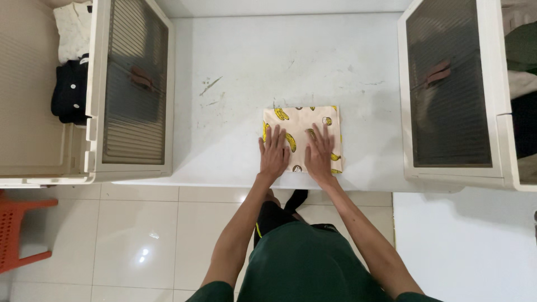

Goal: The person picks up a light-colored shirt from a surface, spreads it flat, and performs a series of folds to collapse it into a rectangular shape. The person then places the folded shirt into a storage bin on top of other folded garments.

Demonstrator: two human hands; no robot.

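Observation:
A folded cream cloth with a yellow banana print lies flat near the front edge of a white table. My left hand rests palm down on its near left part, fingers spread. Beside it, my right hand presses flat on the near right part, fingers apart too. Neither hand grips anything; both lie on top of the cloth.
A storage bin with a ribbed dark hinged door stands open at the left, holding dark and white garments. Another such bin stands at the right with clothes inside. An orange plastic stool sits on the tiled floor.

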